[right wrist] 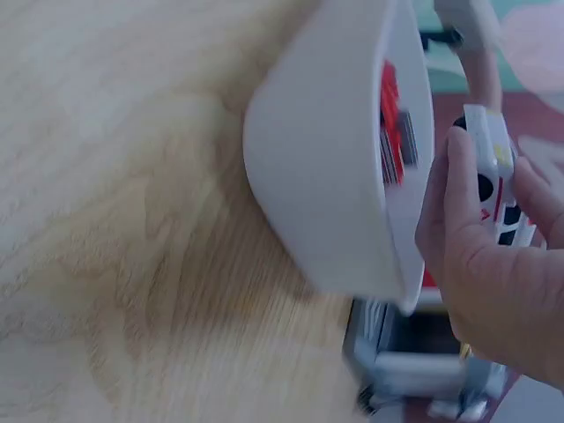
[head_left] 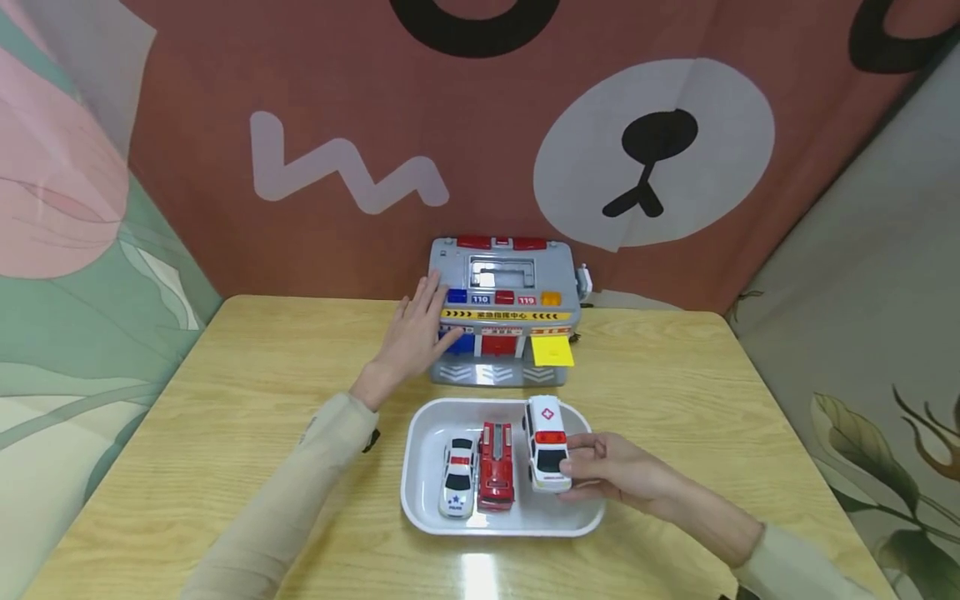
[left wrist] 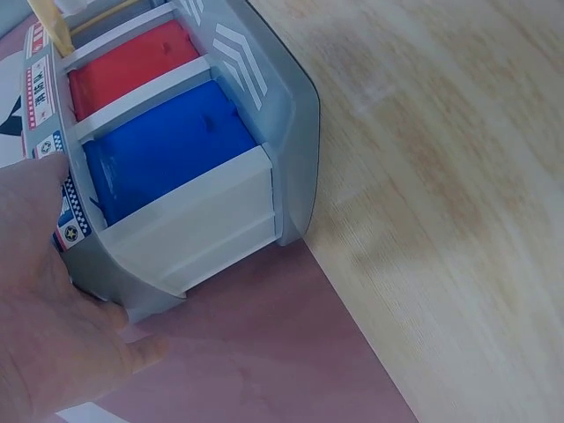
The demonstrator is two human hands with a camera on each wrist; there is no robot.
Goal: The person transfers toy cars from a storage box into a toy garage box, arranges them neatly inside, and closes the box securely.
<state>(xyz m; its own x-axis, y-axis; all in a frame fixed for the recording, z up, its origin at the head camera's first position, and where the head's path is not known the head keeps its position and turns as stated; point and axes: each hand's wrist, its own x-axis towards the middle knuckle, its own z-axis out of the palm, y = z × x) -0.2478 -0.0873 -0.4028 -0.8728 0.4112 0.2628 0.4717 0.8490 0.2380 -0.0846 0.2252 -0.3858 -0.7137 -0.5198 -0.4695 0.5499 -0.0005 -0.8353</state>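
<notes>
Left hand (head_left: 408,337) lies with fingers straight along the left side of the toy station (head_left: 506,312), while the right hand (head_left: 618,471) pinches the ambulance (head_left: 546,425), raised over the white tray (head_left: 422,425). Left of that pinch, the police car (head_left: 457,481) and fire engine (head_left: 496,468) sit in the tray. Taking the ambulance out while steadying the station seems the step in hand; the next move calls for a secure pinch and clearance above the tray's rim.

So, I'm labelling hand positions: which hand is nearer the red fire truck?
Right. The right hand holds the ambulance right of the red fire truck; the left hand touches the toy station beyond the tray.
</notes>
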